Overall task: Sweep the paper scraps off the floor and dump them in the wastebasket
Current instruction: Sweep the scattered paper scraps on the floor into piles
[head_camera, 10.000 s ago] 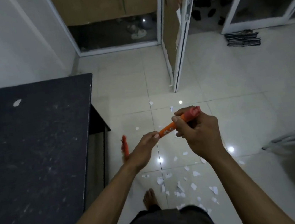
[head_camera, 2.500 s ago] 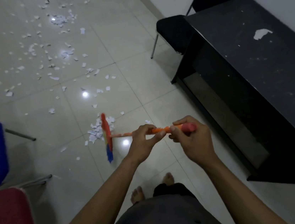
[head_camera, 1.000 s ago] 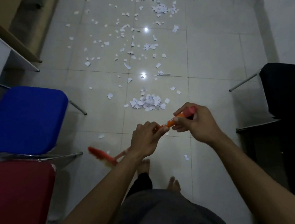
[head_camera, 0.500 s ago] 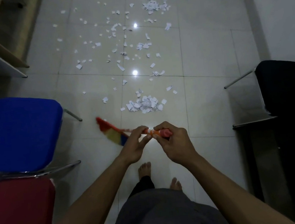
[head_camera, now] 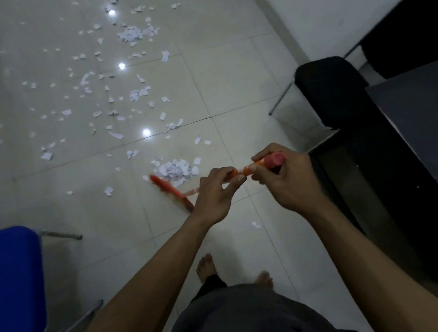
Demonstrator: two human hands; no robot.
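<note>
No text, label or number can be read. The pale marks on the orange broom handle (head_camera: 250, 168) are too blurred to make out.

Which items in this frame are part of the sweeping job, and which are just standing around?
Part of the job:
broom, gripped by the left hand and the right hand
scrap pile beside the broom head
loose scraps farther across the floor

Just standing around:
blue chair
black chair
dark table
</note>
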